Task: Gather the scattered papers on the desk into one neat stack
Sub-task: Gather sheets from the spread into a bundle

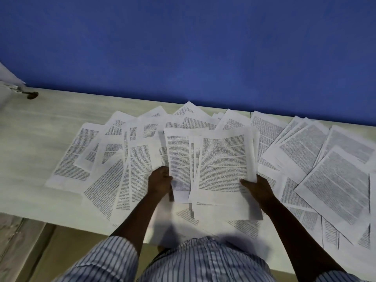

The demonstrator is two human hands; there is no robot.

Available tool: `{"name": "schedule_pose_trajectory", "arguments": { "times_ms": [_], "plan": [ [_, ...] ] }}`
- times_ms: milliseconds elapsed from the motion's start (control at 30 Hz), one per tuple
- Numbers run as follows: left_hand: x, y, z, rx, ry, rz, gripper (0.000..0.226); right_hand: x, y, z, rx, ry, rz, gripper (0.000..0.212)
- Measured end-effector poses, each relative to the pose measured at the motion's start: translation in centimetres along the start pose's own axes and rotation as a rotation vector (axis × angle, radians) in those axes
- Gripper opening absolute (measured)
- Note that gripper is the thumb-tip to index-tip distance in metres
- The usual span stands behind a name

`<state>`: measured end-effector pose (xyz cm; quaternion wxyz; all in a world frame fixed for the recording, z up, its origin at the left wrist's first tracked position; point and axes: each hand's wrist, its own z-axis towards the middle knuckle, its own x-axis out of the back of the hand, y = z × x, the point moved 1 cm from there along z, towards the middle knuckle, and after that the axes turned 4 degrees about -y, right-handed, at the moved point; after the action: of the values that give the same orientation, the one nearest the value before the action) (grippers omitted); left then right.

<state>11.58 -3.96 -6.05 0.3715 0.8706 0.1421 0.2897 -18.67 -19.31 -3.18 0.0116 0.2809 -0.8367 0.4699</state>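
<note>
Several white printed sheets lie fanned and overlapping across the pale desk (36,143). A loose bundle of gathered papers (221,163) is raised at the middle, its sheets uneven at the edges. My left hand (159,181) grips the bundle's lower left corner. My right hand (258,187) holds its lower right corner with the thumb on top. More scattered papers (81,151) spread to the left, and others (333,186) to the right, some hanging over the desk's near edge.
A blue wall (183,47) runs along the desk's far edge. A small dark object (32,95) sits at the far left by some white sheets (10,76). The floor (30,251) shows below the desk's near edge at left.
</note>
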Motion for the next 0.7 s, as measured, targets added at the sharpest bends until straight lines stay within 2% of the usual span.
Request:
{"name": "schedule_pose_trajectory", "arguments": {
  "times_ms": [233, 300, 367, 433, 567, 600, 700],
  "plan": [
    [3.4, 0.0, -1.7, 0.121, -0.11, -0.187, 0.025, -4.2, -2.6, 0.6, -0.016, -0.117, -0.036, 0.02],
    [2.5, 0.4, -1.7, 0.128, -0.117, -0.235, 0.027, -6.3, -2.7, 0.7, 0.0, -0.149, -0.095, 0.024],
    [1.5, 1.0, -2.1, 0.098, -0.136, -0.268, 0.019, -8.2, -2.5, 0.6, 0.028, -0.17, -0.176, 0.032],
    [0.5, 1.6, -2.5, 0.069, -0.18, -0.276, 0.028, -9.4, -2.3, 0.2, 0.059, -0.168, -0.23, 0.037],
    [0.6, 1.4, -2.0, 0.038, -0.285, -0.296, 0.033, -9.6, -2.1, -0.9, 0.051, -0.132, -0.091, 0.047],
    [1.3, 1.3, -1.9, 0.055, -0.309, -0.318, 0.034, -9.4, -2.2, -1.1, 0.052, -0.123, -0.06, 0.046],
    [4.0, 0.8, -1.0, 0.036, -0.432, -0.358, 0.038, -9.0, -3.1, -2.5, 0.075, -0.139, 0.066, 0.016]
  ]
}}
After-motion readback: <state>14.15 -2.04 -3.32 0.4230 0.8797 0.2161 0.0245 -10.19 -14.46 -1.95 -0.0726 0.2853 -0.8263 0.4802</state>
